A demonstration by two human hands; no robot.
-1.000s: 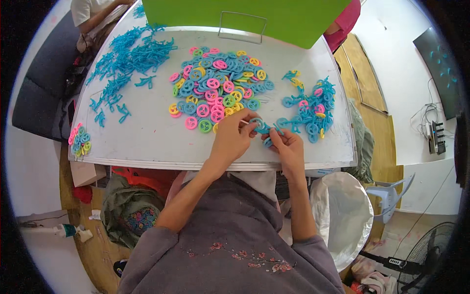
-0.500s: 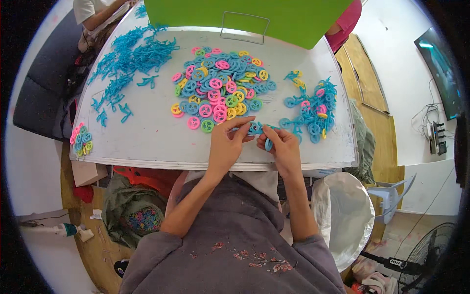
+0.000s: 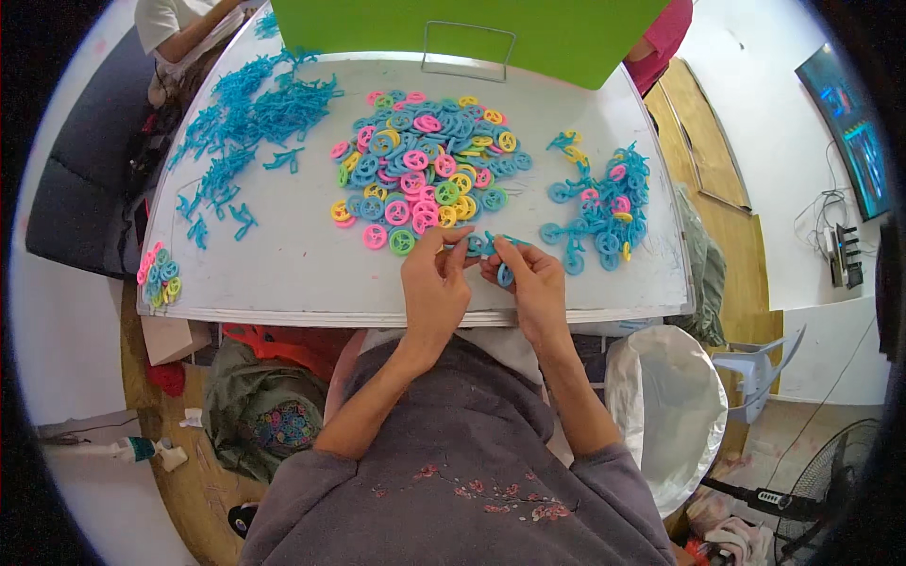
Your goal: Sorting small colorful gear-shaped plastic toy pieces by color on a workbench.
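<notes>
Just above the table's near edge, my left hand (image 3: pixel 436 292) pinches a small blue spoked wheel (image 3: pixel 476 246) between thumb and fingers. My right hand (image 3: pixel 538 291) grips a blue plastic frame piece (image 3: pixel 511 240), with another blue wheel (image 3: pixel 505 275) hanging below its fingers. Both hands meet at these parts; whether the left wheel is joined to the frame is too small to tell. Beyond them lies a heap of blue, pink, yellow and green wheels (image 3: pixel 413 160). To the right sits a cluster of blue frames with wheels on them (image 3: pixel 604 212).
Loose blue frame pieces (image 3: pixel 274 111) cover the table's far left, and a small wheel pile (image 3: pixel 159 275) sits at its left corner. A green board (image 3: pixel 453 33) stands at the back. Below the edge are a sack of wheels (image 3: pixel 236 415) and a white bag (image 3: pixel 665 415).
Both hands have shifted slightly left with the blue parts between them, the right hand more so. The wheel below my right fingers has moved left too.
</notes>
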